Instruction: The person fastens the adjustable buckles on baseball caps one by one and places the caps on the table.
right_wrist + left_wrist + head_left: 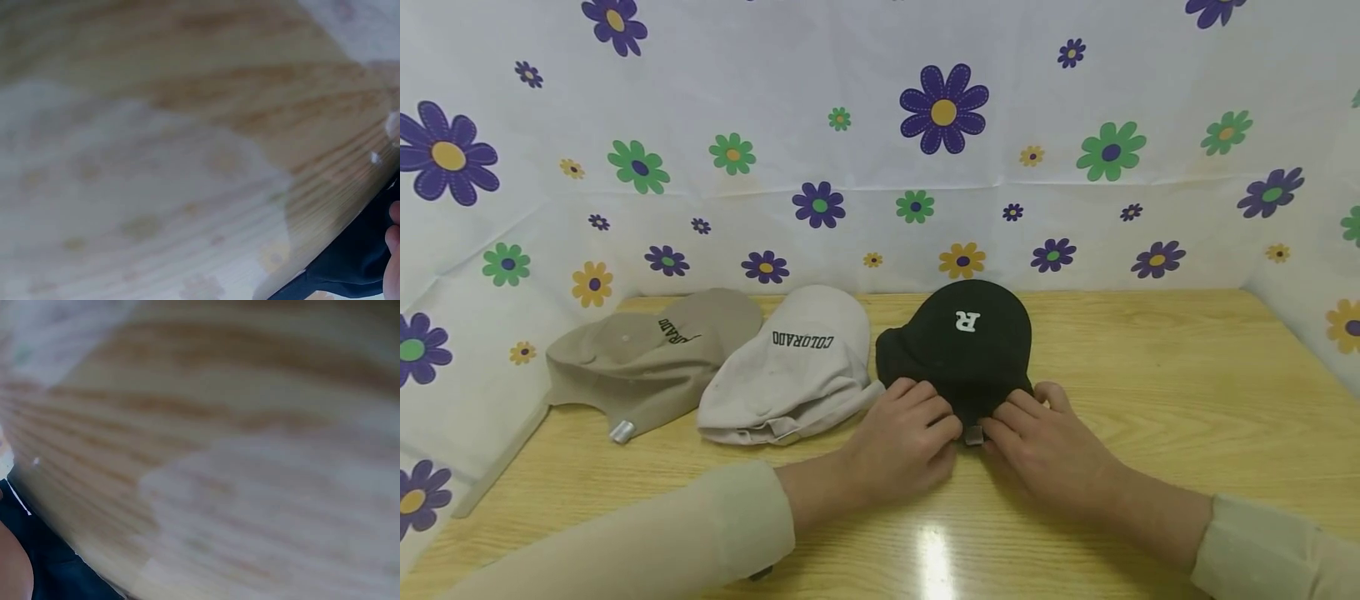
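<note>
A black cap (970, 350) with a white letter R lies on the wooden table, its crown toward the back wall and a small metal buckle at the near end. My left hand (910, 433) grips the cap's near left edge with curled fingers. On the near right edge, my right hand (1048, 446) pinches the fabric beside the buckle. The left wrist view catches only a dark piece of the cap (56, 562) at its lower left corner. Fingertips (392, 240) on the black fabric show at the right wrist view's right edge.
Left of the black cap lies a light grey cap (805, 350) lettered COLORADO. A tan cap (647, 358) sits farther left, partly behind the grey one. A white flower-print cloth (865, 108) hangs behind and along both sides of the table (1165, 375).
</note>
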Demonstrator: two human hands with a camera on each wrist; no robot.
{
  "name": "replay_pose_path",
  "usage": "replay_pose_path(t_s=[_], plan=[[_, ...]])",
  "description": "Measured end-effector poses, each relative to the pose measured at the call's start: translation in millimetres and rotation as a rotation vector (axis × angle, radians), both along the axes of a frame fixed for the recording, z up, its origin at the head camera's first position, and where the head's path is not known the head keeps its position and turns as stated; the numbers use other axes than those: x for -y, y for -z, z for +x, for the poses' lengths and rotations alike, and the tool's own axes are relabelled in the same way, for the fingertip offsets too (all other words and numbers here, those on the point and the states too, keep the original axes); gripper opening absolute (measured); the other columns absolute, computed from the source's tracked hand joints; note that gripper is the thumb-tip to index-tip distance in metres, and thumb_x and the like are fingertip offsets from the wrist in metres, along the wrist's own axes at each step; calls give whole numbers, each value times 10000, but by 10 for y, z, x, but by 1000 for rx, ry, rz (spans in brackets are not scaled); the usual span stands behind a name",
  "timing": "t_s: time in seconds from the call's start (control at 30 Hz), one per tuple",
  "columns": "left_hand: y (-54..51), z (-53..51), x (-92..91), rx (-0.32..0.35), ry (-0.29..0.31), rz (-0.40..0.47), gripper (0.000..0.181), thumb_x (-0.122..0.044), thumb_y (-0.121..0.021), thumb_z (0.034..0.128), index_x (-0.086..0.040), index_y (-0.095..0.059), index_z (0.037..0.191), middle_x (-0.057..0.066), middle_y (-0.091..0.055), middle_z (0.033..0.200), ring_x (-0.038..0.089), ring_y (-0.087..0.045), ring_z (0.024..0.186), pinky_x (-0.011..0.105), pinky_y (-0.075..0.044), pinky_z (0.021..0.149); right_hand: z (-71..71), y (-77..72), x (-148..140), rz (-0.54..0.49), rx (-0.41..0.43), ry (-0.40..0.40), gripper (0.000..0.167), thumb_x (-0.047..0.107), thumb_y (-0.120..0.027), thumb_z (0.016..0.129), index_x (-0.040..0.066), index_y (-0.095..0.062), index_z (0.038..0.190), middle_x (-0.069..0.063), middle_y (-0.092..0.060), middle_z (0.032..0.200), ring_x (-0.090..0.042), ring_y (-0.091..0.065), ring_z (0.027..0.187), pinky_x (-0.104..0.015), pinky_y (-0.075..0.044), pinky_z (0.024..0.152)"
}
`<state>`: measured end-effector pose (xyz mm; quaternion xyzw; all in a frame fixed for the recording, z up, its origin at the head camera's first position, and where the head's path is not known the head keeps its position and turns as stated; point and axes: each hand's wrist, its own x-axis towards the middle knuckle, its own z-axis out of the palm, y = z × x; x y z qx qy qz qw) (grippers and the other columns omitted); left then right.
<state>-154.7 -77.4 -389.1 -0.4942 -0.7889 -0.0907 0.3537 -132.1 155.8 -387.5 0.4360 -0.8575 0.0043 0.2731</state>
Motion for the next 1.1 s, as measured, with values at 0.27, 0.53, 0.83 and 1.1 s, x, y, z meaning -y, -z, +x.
replay_pose_path(t_s=[0.27,0.53,0.83,1.1], plan=[[27,17,-16,35,-35,-31,208,-346,-688,848,-158,-687,935,-48,-641,957,144,-567,932,312,-449,819,-6,-7,10,0,-24,-41,272,272,-519,976,100,-725,1020,-16,-667,943,-208,-530,897,-429,-366,810],[38,7,-25,16,2,-42,192,-346,-690,872,-162,-713,919,-51,-652,950,140,-571,924,305,-457,837,-1,2,34,-31,1,-76,613,365,-182,1098,117,-730,981,-7,-669,911,-203,-544,877,-420,-356,814],[19,-3,-33,-39,14,-32,157,-313,-690,843,-157,-705,848,-50,-653,888,143,-580,883,304,-464,835,-3,4,34,-28,-10,-91,622,358,-165,1098,125,-729,981,-9,-677,931,-206,-541,881,-416,-343,802],[20,-9,-36,-58,7,-28,146,-303,-677,838,-162,-697,806,-54,-648,849,142,-580,855,303,-464,820,0,2,35,-44,-25,-103,589,340,-198,1094,118,-728,965,-11,-668,897,-208,-531,861,-421,-338,796]])
